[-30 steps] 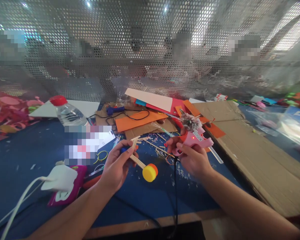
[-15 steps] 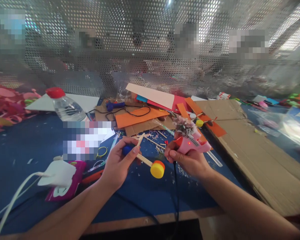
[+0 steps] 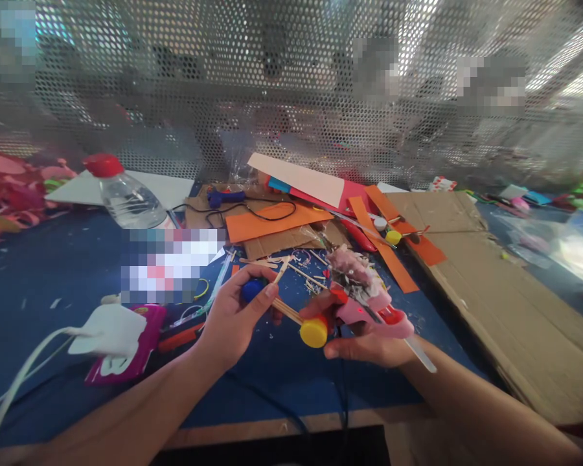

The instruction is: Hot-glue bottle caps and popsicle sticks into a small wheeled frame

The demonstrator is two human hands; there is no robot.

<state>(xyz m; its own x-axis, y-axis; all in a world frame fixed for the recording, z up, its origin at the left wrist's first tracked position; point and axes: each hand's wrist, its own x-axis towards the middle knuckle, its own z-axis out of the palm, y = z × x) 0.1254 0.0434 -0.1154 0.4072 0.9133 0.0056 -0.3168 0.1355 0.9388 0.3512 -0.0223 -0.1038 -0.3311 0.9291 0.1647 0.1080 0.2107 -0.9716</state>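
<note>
My left hand (image 3: 238,317) is closed around a small assembly of wooden sticks (image 3: 289,309). A blue round cap (image 3: 252,290) sits at one end under my fingers, and a yellow bottle cap (image 3: 313,332) with orange behind it is at the other. One short stick juts upward from my thumb. My right hand (image 3: 364,343) grips a pink hot glue gun (image 3: 369,307) with a red light lit on its side. Matted glue and scraps cover its front, and a clear glue stick (image 3: 420,355) sticks out of its back. My right fingers are close to the yellow cap; whether they touch it I cannot tell.
A red-capped water bottle (image 3: 126,194) and a white charger (image 3: 109,330) on a magenta box (image 3: 146,343) stand at left. Orange strips (image 3: 272,217), a blue glue gun (image 3: 226,196) and stick scraps lie ahead. Cardboard (image 3: 505,310) lies at right; a perforated metal screen (image 3: 282,110) rises behind.
My right hand has turned and lowered the glue gun, its back end now tilting down. The stick assembly has shifted slightly right, and the right fingers are closer to the yellow cap.
</note>
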